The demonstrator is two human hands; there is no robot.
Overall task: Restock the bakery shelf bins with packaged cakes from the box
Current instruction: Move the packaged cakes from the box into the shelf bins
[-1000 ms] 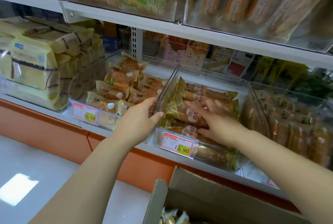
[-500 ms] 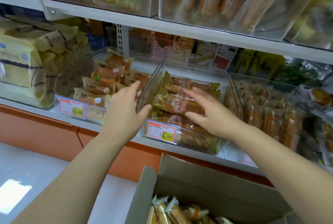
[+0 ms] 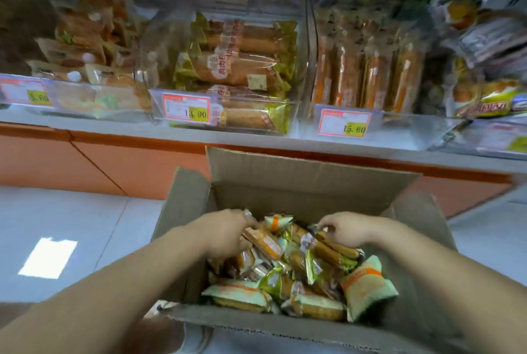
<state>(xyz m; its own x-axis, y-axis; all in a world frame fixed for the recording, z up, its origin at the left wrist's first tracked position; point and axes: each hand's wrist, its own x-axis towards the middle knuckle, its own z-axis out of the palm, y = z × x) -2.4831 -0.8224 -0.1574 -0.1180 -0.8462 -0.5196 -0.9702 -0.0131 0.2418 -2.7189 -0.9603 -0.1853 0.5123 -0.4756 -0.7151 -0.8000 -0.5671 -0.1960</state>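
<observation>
Head view: left hand (image 3: 228,232) and right hand (image 3: 345,229) grip cakes (image 3: 310,262) below 13.90 tag (image 3: 186,108).

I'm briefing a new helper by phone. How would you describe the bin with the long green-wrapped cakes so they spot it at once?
Find the grey shelf above the orange panel, straight behind the open cardboard box. The clear bin in the middle is it: its long packs lie crosswise, and its price tag reads 13.90, while the right-hand tag reads 15.60.
</observation>
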